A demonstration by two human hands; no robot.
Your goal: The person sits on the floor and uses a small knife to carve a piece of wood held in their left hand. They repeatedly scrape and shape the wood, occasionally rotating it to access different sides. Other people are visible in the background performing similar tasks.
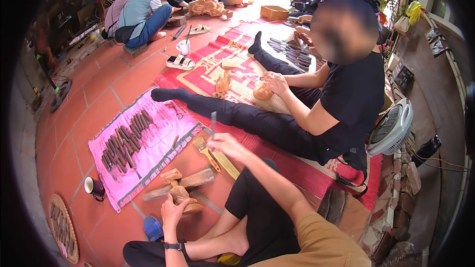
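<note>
My left hand [172, 210] is closed round the near side of a small wood carving [192, 206], a figure with a block-like top. The carving rests by a rough wooden board [198, 178] on the floor. Raised above and to the right of it, my right hand [226, 146] grips a chisel [213, 120] with its flat metal end pointing up; the fingers hide the rest of it. Under that hand lie a flat brush [205, 151] with a wooden handle and a yellowish wood strip [225, 166].
A pink cloth [158, 133] bears several dark-handled carving tools [123, 143]. Nearby stand a dark mug [94, 188], a round basket [64, 225] of tools and a blue slipper [153, 228]. On the red mat [203, 59], a co-worker [354, 96] handles another carving [262, 91], legs stretched across.
</note>
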